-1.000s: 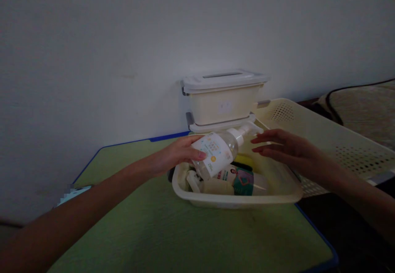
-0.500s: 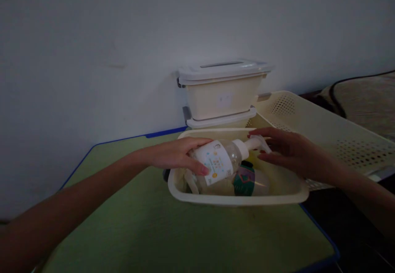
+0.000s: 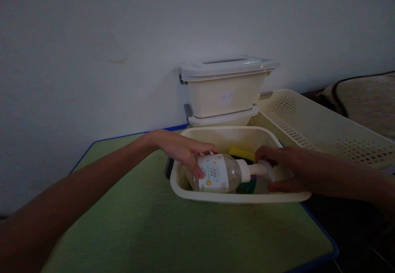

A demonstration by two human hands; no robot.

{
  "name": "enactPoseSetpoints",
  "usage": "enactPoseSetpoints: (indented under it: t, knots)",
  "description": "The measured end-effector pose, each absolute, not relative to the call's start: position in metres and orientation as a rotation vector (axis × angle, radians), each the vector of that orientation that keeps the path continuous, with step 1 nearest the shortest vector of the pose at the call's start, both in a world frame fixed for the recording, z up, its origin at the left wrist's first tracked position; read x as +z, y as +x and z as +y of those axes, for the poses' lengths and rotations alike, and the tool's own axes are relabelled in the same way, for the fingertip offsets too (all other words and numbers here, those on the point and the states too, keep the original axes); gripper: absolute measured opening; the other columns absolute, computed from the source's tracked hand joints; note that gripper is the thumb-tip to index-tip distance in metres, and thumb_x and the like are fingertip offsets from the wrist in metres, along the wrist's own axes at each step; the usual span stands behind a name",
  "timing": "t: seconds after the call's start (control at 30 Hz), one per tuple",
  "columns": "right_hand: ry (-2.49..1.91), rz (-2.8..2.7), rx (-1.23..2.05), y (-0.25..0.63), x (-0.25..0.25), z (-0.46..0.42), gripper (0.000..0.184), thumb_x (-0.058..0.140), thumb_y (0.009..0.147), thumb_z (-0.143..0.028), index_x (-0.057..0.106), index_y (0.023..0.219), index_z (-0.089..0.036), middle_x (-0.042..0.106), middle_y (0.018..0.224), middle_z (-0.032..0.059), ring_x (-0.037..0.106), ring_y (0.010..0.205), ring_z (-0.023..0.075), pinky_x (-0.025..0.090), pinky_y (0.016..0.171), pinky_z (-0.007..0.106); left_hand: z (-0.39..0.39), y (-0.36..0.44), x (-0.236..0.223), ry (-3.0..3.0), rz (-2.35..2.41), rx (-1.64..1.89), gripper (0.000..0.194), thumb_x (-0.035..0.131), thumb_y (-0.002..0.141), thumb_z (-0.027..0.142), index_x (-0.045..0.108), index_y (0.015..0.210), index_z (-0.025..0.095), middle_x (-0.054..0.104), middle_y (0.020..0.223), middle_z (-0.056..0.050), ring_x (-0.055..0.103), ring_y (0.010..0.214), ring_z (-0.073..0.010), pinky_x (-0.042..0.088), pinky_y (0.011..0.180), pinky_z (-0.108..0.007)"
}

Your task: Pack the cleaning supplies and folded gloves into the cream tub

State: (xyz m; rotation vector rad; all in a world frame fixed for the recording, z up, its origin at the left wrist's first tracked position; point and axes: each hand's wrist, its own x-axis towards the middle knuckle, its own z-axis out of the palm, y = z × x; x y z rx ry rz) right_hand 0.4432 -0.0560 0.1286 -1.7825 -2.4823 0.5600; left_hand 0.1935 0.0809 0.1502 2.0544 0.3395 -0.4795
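A clear pump bottle (image 3: 214,173) with a white label lies on its side in the cream bin (image 3: 240,199), its white pump pointing right. My left hand (image 3: 189,151) is wrapped round the bottle's base end, thumb on the label. At the other end, the fingers and thumb of my right hand (image 3: 285,168) close around the pump head, inside the bin's right part. Below the bottle a green-labelled container (image 3: 247,185) shows only in part. Something yellow (image 3: 241,153) with a dark lower edge, perhaps a sponge, sits behind the bottle's neck.
Behind the bin, a lidded cream box (image 3: 226,96) is stacked on another box (image 3: 222,121) against the wall. A large perforated basket (image 3: 314,121) stands to the right. The green tabletop (image 3: 185,232) has a blue edge. A beige cushion (image 3: 367,100) lies far right.
Both hands have lowered the pump bottle deeper into the bin, and it now lies more level. It covers more of the green-labelled container, while the yellow thing shows more.
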Motion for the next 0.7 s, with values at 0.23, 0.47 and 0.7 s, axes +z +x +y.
enactPoseSetpoints:
  t: [0.23,0.47,0.7]
  knots:
    - [-1.760,-2.541,0.645,0.444,0.127,-0.050,0.043,0.055,0.078,-0.056,0.061,0.104,-0.022,0.066,0.102,0.0071,0.062,0.090,0.0272,0.045,0.072,0.035,0.076,0.197,0.156,2.023,0.381,-0.431,0.037,0.067,0.065,0.026,0.066,0.101,0.019,0.067,0.092,0.000,0.060,0.095,-0.0209,0.046,0.080,-0.024]
    - [-1.786,-2.585,0.848,0.442,0.145,-0.044,0.042,0.061,0.073,-0.047,0.062,0.109,-0.024,0.067,0.100,0.0054,0.062,0.090,0.0275,0.045,0.072,0.035,0.070,0.197,0.153,1.958,0.389,-0.433,0.043,0.068,0.066,0.026,0.063,0.108,0.019,0.069,0.096,-0.002,0.062,0.091,-0.0207,0.048,0.076,-0.024]
    - [-1.687,-2.644,1.005,0.438,0.155,-0.037,0.037,0.056,0.076,-0.043,0.064,0.105,-0.021,0.067,0.101,0.0058,0.062,0.093,0.0260,0.046,0.077,0.034,0.071,0.198,0.154,1.994,0.367,-0.519,0.043,0.065,0.072,0.026,0.060,0.114,0.017,0.067,0.103,-0.004,0.061,0.098,-0.0214,0.047,0.082,-0.025]
